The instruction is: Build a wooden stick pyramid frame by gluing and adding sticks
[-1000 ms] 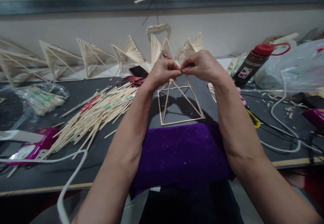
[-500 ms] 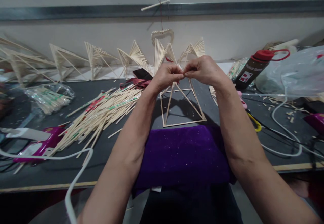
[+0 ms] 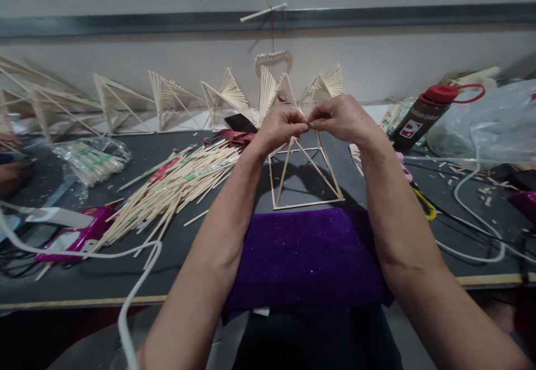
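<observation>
My left hand (image 3: 283, 123) and my right hand (image 3: 338, 116) meet fingertip to fingertip over the upper part of a stick frame (image 3: 309, 205). Both are closed in a pinch, and whatever lies between the fingers is hidden or too small to name. The frame is made of thin pale wooden sticks, with a square base and slanting sides, and it stands on the dark table behind a purple cloth (image 3: 305, 253). My fingers cover part of its top. To the left of my left forearm lies a loose heap of wooden sticks (image 3: 180, 186).
Twisted stick models (image 3: 232, 94) line the wall. Left are a bag of sticks (image 3: 94, 161), a magenta glue gun (image 3: 79, 236) and another person's hand (image 3: 10, 174). A bottle (image 3: 422, 116), yellow-handled scissors (image 3: 427, 208) and a white cord (image 3: 473, 255) lie right.
The whole view has shifted slightly, so things appear a little farther right. My hands keep the same pinch above the frame. The other person's hand at the left edge shows more.
</observation>
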Available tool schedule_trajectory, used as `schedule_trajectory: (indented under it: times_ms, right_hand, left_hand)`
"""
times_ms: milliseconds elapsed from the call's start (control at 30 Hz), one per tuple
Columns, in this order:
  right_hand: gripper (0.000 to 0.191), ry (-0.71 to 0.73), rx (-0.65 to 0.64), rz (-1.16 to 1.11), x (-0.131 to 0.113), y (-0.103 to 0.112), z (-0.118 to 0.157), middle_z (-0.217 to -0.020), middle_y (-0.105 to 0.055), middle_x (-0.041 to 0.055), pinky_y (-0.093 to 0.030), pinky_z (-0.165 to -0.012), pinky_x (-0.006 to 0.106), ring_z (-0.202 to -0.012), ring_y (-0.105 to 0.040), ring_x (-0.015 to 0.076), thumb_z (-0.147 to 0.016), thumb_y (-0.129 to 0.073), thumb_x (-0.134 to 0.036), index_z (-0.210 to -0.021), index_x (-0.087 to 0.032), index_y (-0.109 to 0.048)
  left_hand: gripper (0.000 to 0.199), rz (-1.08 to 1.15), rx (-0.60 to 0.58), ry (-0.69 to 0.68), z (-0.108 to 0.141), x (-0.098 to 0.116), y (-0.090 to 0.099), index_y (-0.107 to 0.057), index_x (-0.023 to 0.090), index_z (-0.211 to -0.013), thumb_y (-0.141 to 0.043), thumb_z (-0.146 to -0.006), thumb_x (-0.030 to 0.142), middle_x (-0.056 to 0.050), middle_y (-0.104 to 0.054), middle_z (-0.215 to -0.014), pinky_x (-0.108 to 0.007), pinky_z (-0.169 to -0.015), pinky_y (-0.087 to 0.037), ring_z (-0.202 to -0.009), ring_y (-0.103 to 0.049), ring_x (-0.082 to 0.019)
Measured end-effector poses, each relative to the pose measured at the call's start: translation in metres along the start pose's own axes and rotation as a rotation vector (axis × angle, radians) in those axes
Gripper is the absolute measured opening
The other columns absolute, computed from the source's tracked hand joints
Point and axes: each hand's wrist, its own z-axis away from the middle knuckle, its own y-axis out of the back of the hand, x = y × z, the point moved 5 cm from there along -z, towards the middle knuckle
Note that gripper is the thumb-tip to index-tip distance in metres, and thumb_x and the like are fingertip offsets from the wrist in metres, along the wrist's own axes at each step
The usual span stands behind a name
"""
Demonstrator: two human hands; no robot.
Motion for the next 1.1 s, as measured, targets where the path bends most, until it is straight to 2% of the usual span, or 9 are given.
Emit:
schedule_trajectory:
  times_ms: [333, 600, 900, 1100]
  right_hand:
    - [0.025, 0.008, 0.018, 0.000, 0.004, 0.000, 0.000, -0.070, -0.069, 0.0042, -0.042, -0.067, 0.032, -0.073, -0.061, 0.0170, -0.080, -0.069, -0.039, -0.082, -0.016, -0.079]
    - [0.020, -0.021, -0.002, 0.020, 0.004, 0.000, 0.000, -0.072, -0.070, 0.0046, -0.041, -0.069, 0.034, -0.073, -0.062, 0.0178, -0.081, -0.069, -0.034, -0.084, -0.018, -0.079]
    - [0.013, -0.045, -0.005, 0.033, 0.004, -0.001, 0.004, -0.067, -0.068, 0.0051, -0.036, -0.064, 0.034, -0.065, -0.057, 0.0171, -0.080, -0.068, -0.027, -0.078, -0.018, -0.076]
    - [0.010, -0.082, -0.019, 0.033, 0.004, 0.000, 0.005, -0.072, -0.072, 0.0072, -0.039, -0.067, 0.035, -0.069, -0.058, 0.0175, -0.077, -0.070, -0.020, -0.083, -0.016, -0.077]
  left_hand:
    - [0.005, 0.059, 0.009, -0.015, -0.001, -0.001, -0.002, -0.067, 0.012, -0.070, -0.072, -0.071, 0.011, 0.001, -0.061, -0.059, -0.021, -0.054, -0.043, -0.053, -0.056, -0.008]
    - [0.004, 0.071, 0.006, -0.015, -0.002, -0.005, -0.002, -0.066, 0.012, -0.069, -0.070, -0.070, 0.012, 0.002, -0.059, -0.059, -0.022, -0.053, -0.041, -0.052, -0.054, -0.008]
    - [0.005, -0.001, -0.016, -0.015, -0.001, -0.007, -0.005, -0.066, 0.013, -0.072, -0.068, -0.072, 0.018, 0.001, -0.060, -0.066, -0.026, -0.063, -0.043, -0.062, -0.054, -0.009]
    - [0.008, -0.033, -0.004, -0.015, -0.002, -0.011, -0.006, -0.065, 0.014, -0.073, -0.068, -0.073, 0.021, 0.001, -0.060, -0.068, -0.027, -0.066, -0.043, -0.065, -0.055, -0.010]
